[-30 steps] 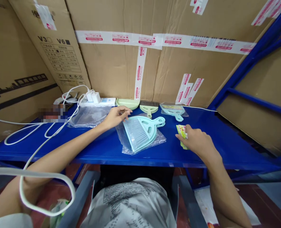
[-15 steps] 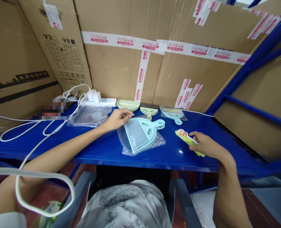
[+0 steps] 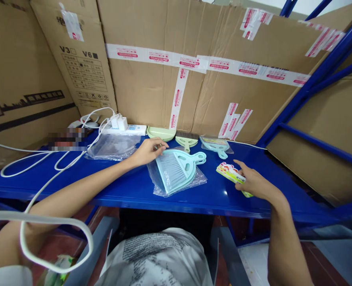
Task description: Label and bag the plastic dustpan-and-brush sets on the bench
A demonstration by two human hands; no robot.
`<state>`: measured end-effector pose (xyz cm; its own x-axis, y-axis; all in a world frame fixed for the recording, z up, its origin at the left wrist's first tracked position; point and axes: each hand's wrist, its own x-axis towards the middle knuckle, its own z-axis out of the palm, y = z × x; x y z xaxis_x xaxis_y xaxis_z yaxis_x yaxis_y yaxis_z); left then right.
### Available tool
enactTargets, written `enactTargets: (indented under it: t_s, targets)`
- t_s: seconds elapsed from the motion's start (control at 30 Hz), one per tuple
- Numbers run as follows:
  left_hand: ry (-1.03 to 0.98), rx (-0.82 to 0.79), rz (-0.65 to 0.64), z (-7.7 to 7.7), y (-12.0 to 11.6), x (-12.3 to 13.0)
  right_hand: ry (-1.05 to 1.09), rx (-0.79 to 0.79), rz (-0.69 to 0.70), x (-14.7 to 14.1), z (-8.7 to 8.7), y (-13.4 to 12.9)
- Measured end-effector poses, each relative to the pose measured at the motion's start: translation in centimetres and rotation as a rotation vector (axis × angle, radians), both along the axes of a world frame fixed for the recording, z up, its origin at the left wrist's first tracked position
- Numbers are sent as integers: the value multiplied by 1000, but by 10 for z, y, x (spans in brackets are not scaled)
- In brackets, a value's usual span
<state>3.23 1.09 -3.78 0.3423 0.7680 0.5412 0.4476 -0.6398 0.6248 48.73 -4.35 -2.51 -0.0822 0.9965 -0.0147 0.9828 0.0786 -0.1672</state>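
A light blue dustpan (image 3: 190, 165) with a matching small brush (image 3: 174, 169) nested in it lies on the table, partly inside a clear plastic bag (image 3: 156, 180). At its upper left corner is my left hand (image 3: 149, 151), fingers curled and closed at the bag's edge; the fingertips' exact hold is partly hidden. To the right, my right hand (image 3: 251, 180) grips a small stack of printed cards (image 3: 231, 172), yellow-green with red and white tops. Its thumb lies on the cards and the index finger is lifted off them.
Along the back lie a green dustpan (image 3: 160, 133), a green brush (image 3: 187, 142) and a bagged blue brush set (image 3: 216, 146). Clear bags (image 3: 113, 147) lie left, by a power strip (image 3: 137, 130) with white cables (image 3: 71, 161). Cardboard (image 3: 146, 95) walls the back.
My right hand and the cards have shifted slightly left, and its index finger has lifted. My left hand stays at the bag. The camera view has tilted a little.
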Motion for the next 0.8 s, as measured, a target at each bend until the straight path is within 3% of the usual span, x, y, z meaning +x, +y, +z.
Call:
enactTargets:
  t_s: [0.13,0.33,0.47,0.8]
  targets:
    - [26,18,9,0,-1,0,-58,84,-51,3,-4,-2]
    - [74,92,6,1,-3,1,-4,20,-88,16,-5,6]
    - [84,101,-7,3,-4,1,-27,73,-57,22,-5,9]
    - [124,123,-15,4,-6,1,76,53,-94,20,-3,9]
